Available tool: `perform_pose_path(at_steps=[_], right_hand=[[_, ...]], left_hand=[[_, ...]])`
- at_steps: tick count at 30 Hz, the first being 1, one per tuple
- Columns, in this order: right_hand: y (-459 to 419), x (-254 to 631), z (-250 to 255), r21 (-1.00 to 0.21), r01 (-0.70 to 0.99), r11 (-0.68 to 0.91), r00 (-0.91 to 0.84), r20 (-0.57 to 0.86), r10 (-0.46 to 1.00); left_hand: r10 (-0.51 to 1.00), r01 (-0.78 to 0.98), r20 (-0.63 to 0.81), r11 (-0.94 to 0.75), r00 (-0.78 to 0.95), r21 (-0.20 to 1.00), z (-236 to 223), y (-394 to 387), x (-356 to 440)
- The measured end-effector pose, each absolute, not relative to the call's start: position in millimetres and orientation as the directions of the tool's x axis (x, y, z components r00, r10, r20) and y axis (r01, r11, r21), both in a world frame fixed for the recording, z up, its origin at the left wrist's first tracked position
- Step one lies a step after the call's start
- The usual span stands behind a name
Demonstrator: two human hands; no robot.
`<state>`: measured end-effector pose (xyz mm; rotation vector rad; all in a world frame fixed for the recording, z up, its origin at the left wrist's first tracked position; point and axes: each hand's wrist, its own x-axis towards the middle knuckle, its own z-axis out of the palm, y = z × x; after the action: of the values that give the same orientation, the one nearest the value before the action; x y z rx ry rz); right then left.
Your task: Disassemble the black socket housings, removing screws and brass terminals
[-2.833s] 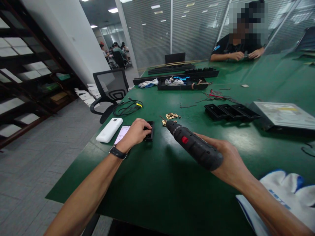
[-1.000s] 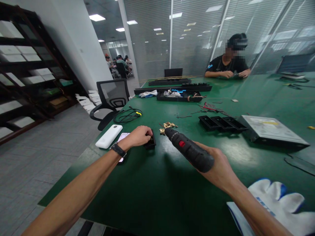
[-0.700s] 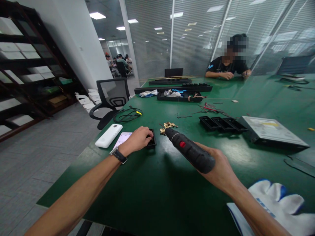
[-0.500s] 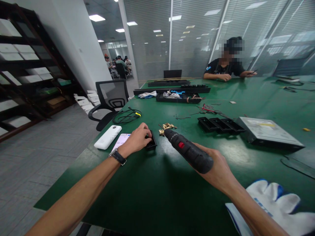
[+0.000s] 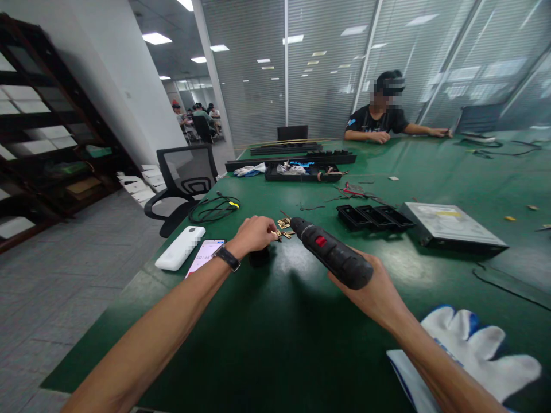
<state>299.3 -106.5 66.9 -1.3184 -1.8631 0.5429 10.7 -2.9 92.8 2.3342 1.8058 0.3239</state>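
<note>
My right hand (image 5: 373, 287) is closed around a black electric screwdriver (image 5: 331, 253) with a red button, its tip pointing toward small brass parts (image 5: 284, 225) on the green table (image 5: 267, 338). My left hand (image 5: 255, 232), a watch on its wrist, reaches over a small black plastic piece (image 5: 259, 256) with its fingers curled and pinched at the brass parts. What the fingertips hold is too small to make out.
A white power bank (image 5: 174, 256) and a phone (image 5: 205, 256) lie at the left edge. Black trays (image 5: 372, 215), a flat metal drive (image 5: 450, 225), a black cable (image 5: 213, 209) and a white-and-blue glove (image 5: 473, 350) lie around. Another person (image 5: 383, 117) sits at the far end. An office chair (image 5: 183, 175) stands left.
My left hand has lifted off the small black piece and moved forward to the brass parts. The screwdriver stays in my right hand. The camera has shifted and the far person stretched an arm out.
</note>
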Motion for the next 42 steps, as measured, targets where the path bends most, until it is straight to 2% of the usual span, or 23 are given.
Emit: perform_pose_path(at_steps=[7, 18, 22, 26, 31, 34, 38, 40, 42], right_hand=[[-105, 297, 71, -0.716, 0.594, 0.367, -0.136, 0.36, 0.923], [-107, 296, 71, -0.717, 0.579, 0.389, -0.162, 0.366, 0.916], [-106, 297, 71, -0.717, 0.577, 0.392, -0.159, 0.372, 0.915], [-106, 297, 70, -0.726, 0.566, 0.391, -0.151, 0.375, 0.915], [-110, 294, 71, -0.745, 0.509, 0.432, -0.207, 0.381, 0.901], [-114, 291, 73, -0.756, 0.446, 0.479, -0.264, 0.4, 0.877], [-119, 288, 75, -0.761, 0.377, 0.528, -0.316, 0.431, 0.846], [-120, 287, 75, -0.76, 0.366, 0.537, -0.322, 0.438, 0.839], [-121, 287, 75, -0.753, 0.364, 0.547, -0.321, 0.45, 0.833]], left_hand=[[0.965, 0.935, -0.046, -0.239, 0.26, 0.26, 83, 21, 26], [0.958, 0.902, -0.021, -0.263, 0.287, 0.341, 75, 27, 11], [0.961, 0.859, 0.029, -0.261, 0.277, 0.44, 80, 24, 10], [0.974, 0.755, 0.104, -0.223, 0.203, 0.617, 92, 26, 4], [0.989, 0.445, 0.148, -0.139, 0.016, 0.885, 99, 24, -5], [0.992, 0.21, 0.122, -0.113, -0.032, 0.971, 100, 13, -8], [0.997, -0.101, 0.071, -0.075, -0.042, 0.992, 104, -6, -6], [1.0, -0.353, 0.0, -0.01, -0.031, 0.935, 106, -14, -4], [0.997, -0.555, -0.072, 0.062, 0.004, 0.83, 107, -19, -1]])
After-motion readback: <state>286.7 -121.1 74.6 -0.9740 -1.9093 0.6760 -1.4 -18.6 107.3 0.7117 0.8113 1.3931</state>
